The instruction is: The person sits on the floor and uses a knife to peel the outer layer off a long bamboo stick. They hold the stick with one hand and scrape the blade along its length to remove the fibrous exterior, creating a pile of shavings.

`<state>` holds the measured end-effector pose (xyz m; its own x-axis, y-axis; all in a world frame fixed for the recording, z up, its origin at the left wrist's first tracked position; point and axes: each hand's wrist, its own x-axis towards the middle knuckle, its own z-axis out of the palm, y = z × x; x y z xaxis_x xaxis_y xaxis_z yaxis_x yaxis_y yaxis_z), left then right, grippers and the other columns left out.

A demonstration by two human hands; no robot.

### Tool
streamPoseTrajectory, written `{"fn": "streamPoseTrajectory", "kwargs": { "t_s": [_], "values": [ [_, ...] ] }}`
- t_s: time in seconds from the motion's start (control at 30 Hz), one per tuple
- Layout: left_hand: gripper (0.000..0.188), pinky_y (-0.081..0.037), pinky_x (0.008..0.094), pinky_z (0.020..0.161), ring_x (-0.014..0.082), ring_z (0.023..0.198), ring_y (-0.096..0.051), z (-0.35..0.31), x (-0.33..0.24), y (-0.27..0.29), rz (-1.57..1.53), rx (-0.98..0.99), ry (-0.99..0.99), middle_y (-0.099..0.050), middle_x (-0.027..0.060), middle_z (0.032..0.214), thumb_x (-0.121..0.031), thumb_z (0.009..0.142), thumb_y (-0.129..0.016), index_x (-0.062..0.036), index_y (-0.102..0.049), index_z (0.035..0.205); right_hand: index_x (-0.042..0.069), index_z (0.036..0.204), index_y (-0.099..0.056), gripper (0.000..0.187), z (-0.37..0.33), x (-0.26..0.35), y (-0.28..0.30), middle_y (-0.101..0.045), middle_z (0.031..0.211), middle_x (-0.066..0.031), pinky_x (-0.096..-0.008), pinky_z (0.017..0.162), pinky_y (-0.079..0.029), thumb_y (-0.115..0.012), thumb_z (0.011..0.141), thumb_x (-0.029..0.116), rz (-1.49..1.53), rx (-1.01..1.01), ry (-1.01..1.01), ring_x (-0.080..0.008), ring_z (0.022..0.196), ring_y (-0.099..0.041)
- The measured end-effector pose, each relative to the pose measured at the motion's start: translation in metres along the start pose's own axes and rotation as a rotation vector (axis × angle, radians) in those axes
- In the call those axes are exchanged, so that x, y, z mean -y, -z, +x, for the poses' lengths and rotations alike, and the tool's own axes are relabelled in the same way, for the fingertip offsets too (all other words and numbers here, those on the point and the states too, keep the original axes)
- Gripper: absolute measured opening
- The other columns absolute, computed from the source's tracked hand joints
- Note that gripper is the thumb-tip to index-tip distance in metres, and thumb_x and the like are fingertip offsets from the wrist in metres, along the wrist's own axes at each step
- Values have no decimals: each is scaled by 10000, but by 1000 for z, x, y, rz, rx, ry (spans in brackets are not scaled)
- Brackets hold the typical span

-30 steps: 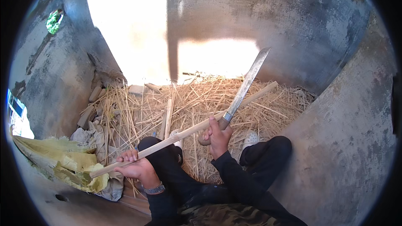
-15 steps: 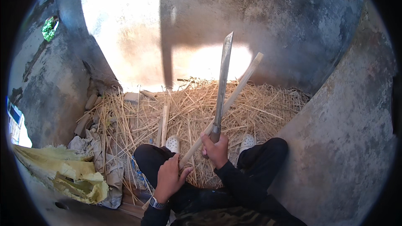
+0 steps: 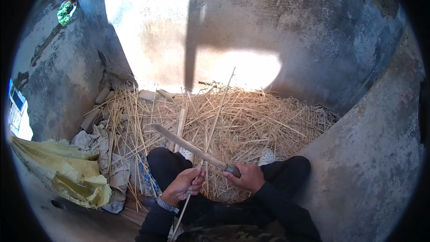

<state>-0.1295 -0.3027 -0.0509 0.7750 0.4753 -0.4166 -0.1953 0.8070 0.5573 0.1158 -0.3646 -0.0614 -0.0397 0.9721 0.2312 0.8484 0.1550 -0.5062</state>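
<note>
My right hand [image 3: 247,177] is closed round the handle of a long, straight-bladed machete [image 3: 190,147]. The blade slants up and to the left, crossing a long thin pale strip [image 3: 219,115] that looks like split bamboo. My left hand [image 3: 184,185] is closed on that strip just below the crossing. The strip runs from near my lap up over the straw, its far tip toward the wall. Whether the blade touches the strip or only passes over it, I cannot tell.
Straw-like shavings [image 3: 264,121] cover the floor between my bent legs and the concrete wall [image 3: 304,45]. To the left lie a torn yellow sack [image 3: 71,170] and crumpled grey cloth [image 3: 117,183]. A flat pale slat [image 3: 182,123] stands near my left shoe.
The machete has swung from upright to slanting left across the strip. My left hand has closed on the strip, which now appears narrower than the slat seen before and stands steeper.
</note>
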Motion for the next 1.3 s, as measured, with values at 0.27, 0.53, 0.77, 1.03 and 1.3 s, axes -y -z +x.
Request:
{"fn": "streamPoseTrajectory", "kwargs": {
  "t_s": [0.27,0.53,0.77,1.03,1.3],
  "values": [
    [304,-266,170,388,27,438,-291,-27,-1,-26,92,-76,-8,-337,-48,619,-330,1000,-406,-59,-487,1111,97,641,-531,517,12,-2,4,-523,497,-85,-386,443,-452,-639,765,587,-120,88,192,-280,458,-577],
    [319,-261,163,392,22,445,-285,-23,6,-19,15,-42,25,-322,-52,621,-333,1000,-405,-67,-477,1160,115,636,-556,571,68,-42,8,-506,452,-56,-372,393,-417,-562,774,669,-199,-65,407,-238,390,-546],
    [320,-259,168,381,27,427,-259,-25,19,-24,-106,-55,88,-319,-48,616,-312,995,-424,-44,-476,1162,113,670,-573,554,71,-49,-3,-497,450,-66,-383,388,-419,-534,813,647,-197,33,212,-246,385,-537],
    [276,-254,180,387,34,426,-266,-45,26,-40,14,-101,191,-326,-48,616,-305,1000,-416,-71,-479,1133,121,673,-585,551,122,-123,19,-515,461,-61,-381,410,-440,-515,824,645,-346,-97,23,-242,400,-547],
    [267,-260,185,387,33,433,-283,-27,21,-29,-20,-98,116,-331,-50,614,-305,996,-428,-73,-479,1116,108,619,-541,557,74,-81,-8,-535,504,-71,-374,433,-447,-553,804,633,-122,-77,208,-247,423,-558]
  ]
}}
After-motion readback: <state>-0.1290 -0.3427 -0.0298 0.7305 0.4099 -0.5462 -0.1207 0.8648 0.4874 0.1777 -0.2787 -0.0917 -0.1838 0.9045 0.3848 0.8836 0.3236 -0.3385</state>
